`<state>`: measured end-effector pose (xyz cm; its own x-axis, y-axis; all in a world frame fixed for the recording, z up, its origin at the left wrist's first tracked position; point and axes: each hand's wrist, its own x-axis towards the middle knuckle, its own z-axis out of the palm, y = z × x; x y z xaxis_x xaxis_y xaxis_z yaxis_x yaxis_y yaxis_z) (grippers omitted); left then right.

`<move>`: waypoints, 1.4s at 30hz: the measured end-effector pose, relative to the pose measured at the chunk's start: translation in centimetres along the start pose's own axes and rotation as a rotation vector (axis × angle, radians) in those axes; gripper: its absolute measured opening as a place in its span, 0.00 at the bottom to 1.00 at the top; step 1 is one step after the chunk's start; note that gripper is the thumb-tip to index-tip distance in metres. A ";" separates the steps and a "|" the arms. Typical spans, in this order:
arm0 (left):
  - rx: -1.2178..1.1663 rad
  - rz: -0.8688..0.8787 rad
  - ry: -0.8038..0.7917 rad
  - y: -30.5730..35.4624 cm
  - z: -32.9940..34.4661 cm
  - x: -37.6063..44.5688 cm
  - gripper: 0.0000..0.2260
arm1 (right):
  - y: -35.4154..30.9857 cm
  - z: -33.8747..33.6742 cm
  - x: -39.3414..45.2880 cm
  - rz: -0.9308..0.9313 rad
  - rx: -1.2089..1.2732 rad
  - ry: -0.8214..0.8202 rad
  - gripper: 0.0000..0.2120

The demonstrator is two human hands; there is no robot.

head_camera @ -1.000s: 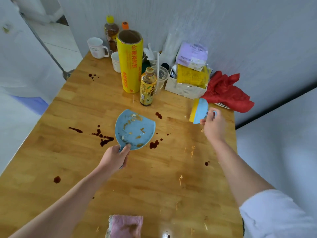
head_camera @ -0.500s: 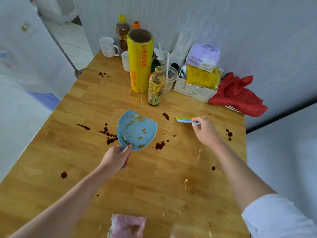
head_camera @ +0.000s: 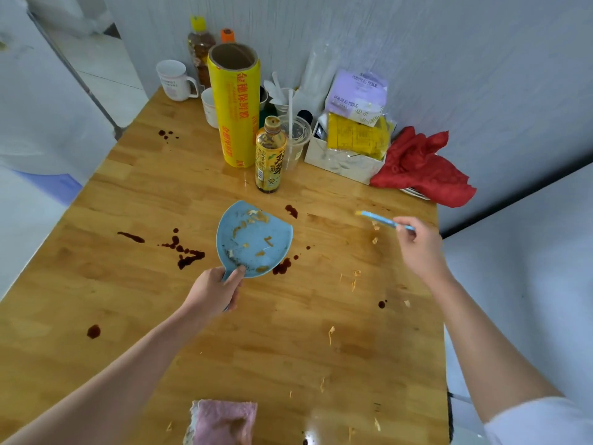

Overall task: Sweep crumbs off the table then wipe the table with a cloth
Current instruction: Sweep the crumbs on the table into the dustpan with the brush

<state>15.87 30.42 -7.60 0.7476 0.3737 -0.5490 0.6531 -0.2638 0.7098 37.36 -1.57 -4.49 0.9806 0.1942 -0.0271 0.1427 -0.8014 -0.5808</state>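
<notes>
From the head view, the left hand (head_camera: 213, 292) is gripping the blue dustpan (head_camera: 253, 239) by its handle on the table (head_camera: 134, 200); the right hand (head_camera: 417, 248) is pinching a slim brush (head_camera: 382, 219). Crumbs (head_camera: 354, 277) look feather-light, easily scattered. The soft pink cloth (head_camera: 223, 422) is waiting at the near edge.
</notes>
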 end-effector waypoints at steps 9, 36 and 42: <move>-0.041 -0.049 0.052 -1.7 0.2 -1.4 0.19 | -1.1 2.0 2.8 -0.017 -0.064 -0.116 0.11; -0.044 -0.027 0.004 -2.2 1.4 -3.6 0.19 | -1.8 -0.2 -8.8 -0.047 0.071 -0.209 0.09; -0.014 -0.007 0.002 -2.5 1.7 -3.7 0.19 | 1.2 -0.1 -1.5 0.079 0.044 0.041 0.11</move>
<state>11.70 28.16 -8.09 0.7430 0.3769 -0.5530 0.6563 -0.2486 0.7124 36.11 -2.86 -5.06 0.9934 0.1072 -0.0415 0.0594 -0.7878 -0.6131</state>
